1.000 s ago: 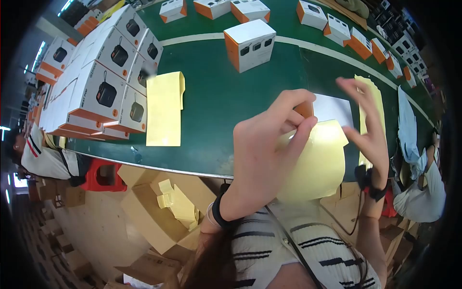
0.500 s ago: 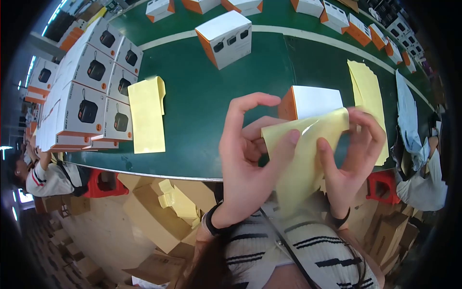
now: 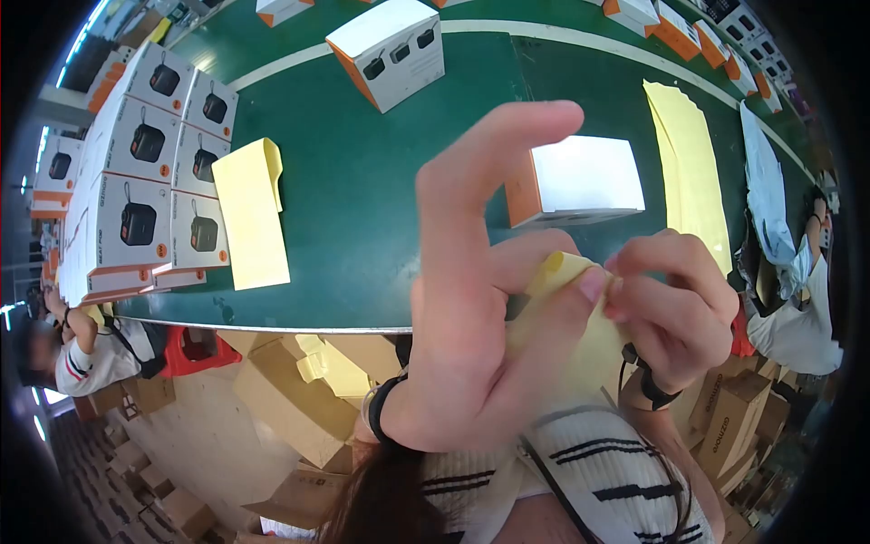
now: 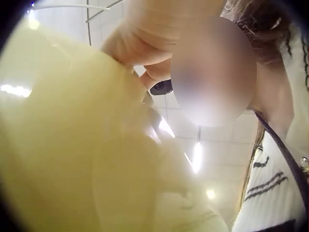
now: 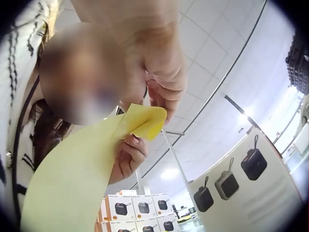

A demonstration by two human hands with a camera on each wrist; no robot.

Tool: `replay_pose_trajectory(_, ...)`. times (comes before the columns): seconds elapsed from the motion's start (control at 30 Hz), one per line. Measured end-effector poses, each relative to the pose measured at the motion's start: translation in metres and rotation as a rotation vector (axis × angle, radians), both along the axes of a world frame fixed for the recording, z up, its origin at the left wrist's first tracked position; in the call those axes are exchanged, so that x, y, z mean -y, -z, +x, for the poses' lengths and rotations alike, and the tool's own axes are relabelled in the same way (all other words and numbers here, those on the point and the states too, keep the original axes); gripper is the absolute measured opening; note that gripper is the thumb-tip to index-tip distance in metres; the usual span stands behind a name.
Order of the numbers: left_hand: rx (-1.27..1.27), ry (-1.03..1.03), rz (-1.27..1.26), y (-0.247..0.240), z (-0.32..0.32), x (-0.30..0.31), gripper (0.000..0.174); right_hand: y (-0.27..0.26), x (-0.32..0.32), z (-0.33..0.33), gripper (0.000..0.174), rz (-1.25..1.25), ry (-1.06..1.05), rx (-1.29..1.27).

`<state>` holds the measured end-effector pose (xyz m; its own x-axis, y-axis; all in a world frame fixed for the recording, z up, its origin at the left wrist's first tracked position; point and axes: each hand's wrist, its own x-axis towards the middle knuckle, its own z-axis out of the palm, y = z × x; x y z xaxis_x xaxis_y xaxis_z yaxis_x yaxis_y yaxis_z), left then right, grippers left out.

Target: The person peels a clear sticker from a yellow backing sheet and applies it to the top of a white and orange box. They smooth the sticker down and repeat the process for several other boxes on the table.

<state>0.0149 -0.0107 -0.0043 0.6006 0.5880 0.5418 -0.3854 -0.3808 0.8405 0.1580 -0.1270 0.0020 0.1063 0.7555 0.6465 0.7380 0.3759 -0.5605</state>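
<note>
A glossy yellow sheet [image 3: 566, 363] hangs between my hands, its top edge curled over. My left hand [image 3: 476, 299] pinches that edge with the thumb, index finger raised and bent above it. My right hand [image 3: 680, 304] pinches the sheet close beside the left thumb, fingers curled. In the right wrist view the sheet [image 5: 72, 179] shows a folded-over corner [image 5: 149, 121] between the two hands. The sheet [image 4: 72, 140] fills much of the left wrist view. Just beyond my hands a white and orange box [image 3: 589, 177] lies on the green table [image 3: 362, 199].
Another printed box [image 3: 394, 59] stands farther back. Stacked speaker boxes [image 3: 136, 181] fill the left side, with a folded yellow sheet [image 3: 249, 218] beside them. More yellow sheets [image 3: 684, 172] lie at the right. An open carton [image 3: 299, 408] with yellow scraps sits below the table edge.
The right hand came from apart and open to the sheet's upper corner, then closed its fingers on it beside the left thumb. The sheet's top edge has curled over; the head view shifted.
</note>
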Motion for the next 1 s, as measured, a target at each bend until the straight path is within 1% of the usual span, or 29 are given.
replay_pose_trajectory(0.1, -0.004, -0.025, -0.042, -0.003, 0.003, 0.003, 0.044, 0.005, -0.002, 0.002, 0.021, 0.037, -0.018, 0.037)
replay_pose_trajectory(0.17, 0.085, -0.035, -0.166, -0.004, 0.007, 0.007, 0.044, 0.008, -0.003, 0.001, 0.021, 0.041, -0.004, 0.028)
replay_pose_trajectory(0.2, 0.083, -0.033, -0.169, -0.003, 0.007, 0.006, 0.044, 0.009, -0.002, 0.000, 0.021, 0.046, 0.010, 0.019)
replay_pose_trajectory(0.27, 0.033, -0.096, 0.036, -0.002, 0.007, 0.002, 0.048, 0.012, -0.002, -0.001, 0.021, 0.059, 0.019, 0.009)
replay_pose_trajectory(0.3, 0.032, -0.095, 0.035, 0.003, 0.012, 0.000, 0.048, 0.013, -0.002, -0.003, 0.022, 0.071, 0.026, 0.000)
replay_pose_trajectory(0.37, 0.297, -0.217, 0.271, 0.015, 0.025, -0.005, 0.051, 0.012, -0.002, -0.005, 0.022, 0.076, 0.037, -0.004)
replay_pose_trajectory(0.4, 0.297, -0.218, 0.270, 0.013, 0.021, -0.004, 0.051, 0.012, -0.002, -0.006, 0.022, 0.084, 0.046, -0.008)
replay_pose_trajectory(0.47, -0.045, -0.134, 0.191, 0.004, 0.008, 0.001, 0.053, 0.013, -0.001, -0.003, 0.023, 0.057, 0.033, -0.001)
replay_pose_trajectory(0.5, -0.047, -0.134, 0.188, 0.020, 0.017, -0.005, 0.053, 0.013, -0.001, -0.001, 0.023, 0.031, 0.021, 0.006)
replay_pose_trajectory(0.53, 0.164, -0.150, 0.282, 0.048, 0.036, -0.017, 0.053, 0.015, -0.001, 0.000, 0.023, 0.031, 0.022, 0.006)
replay_pose_trajectory(0.57, 0.376, -0.165, 0.373, 0.063, 0.046, -0.023, 0.053, 0.018, -0.002, 0.001, 0.023, 0.051, 0.016, -0.002)
replay_pose_trajectory(0.6, 0.376, -0.165, 0.373, 0.051, 0.041, -0.017, 0.053, 0.021, -0.002, 0.001, 0.023, 0.071, 0.009, -0.010)
replay_pose_trajectory(0.67, 0.096, -0.158, 0.134, 0.009, 0.019, 0.001, 0.053, 0.023, -0.002, 0.000, 0.021, 0.086, 0.018, -0.019)
replay_pose_trajectory(0.7, 0.097, -0.158, 0.134, -0.001, 0.013, 0.005, 0.053, 0.024, -0.002, -0.001, 0.020, 0.099, 0.027, -0.029)
replay_pose_trajectory(0.77, -0.184, -0.088, -0.123, -0.012, 0.006, 0.009, 0.051, 0.024, -0.003, -0.007, 0.019, 0.107, 0.065, -0.072)
replay_pose_trajectory(0.83, -0.163, -0.098, -0.078, -0.010, 0.008, 0.010, 0.048, 0.023, -0.003, -0.008, 0.018, 0.115, 0.106, -0.113)
replay_pose_trajectory(0.9, -0.131, -0.121, 0.007, -0.006, 0.010, 0.008, 0.041, 0.020, -0.002, -0.009, 0.018, 0.047, 0.128, -0.146)
replay_pose_trajectory(0.97, -0.097, -0.147, 0.095, -0.001, 0.012, 0.005, 0.034, 0.018, -0.001, -0.009, 0.018, 0.034, 0.125, -0.134)
replay_pose_trajectory(1.0, -0.098, -0.148, 0.097, 0.004, 0.016, 0.001, 0.034, 0.017, -0.001, -0.009, 0.017, 0.023, 0.122, -0.120)
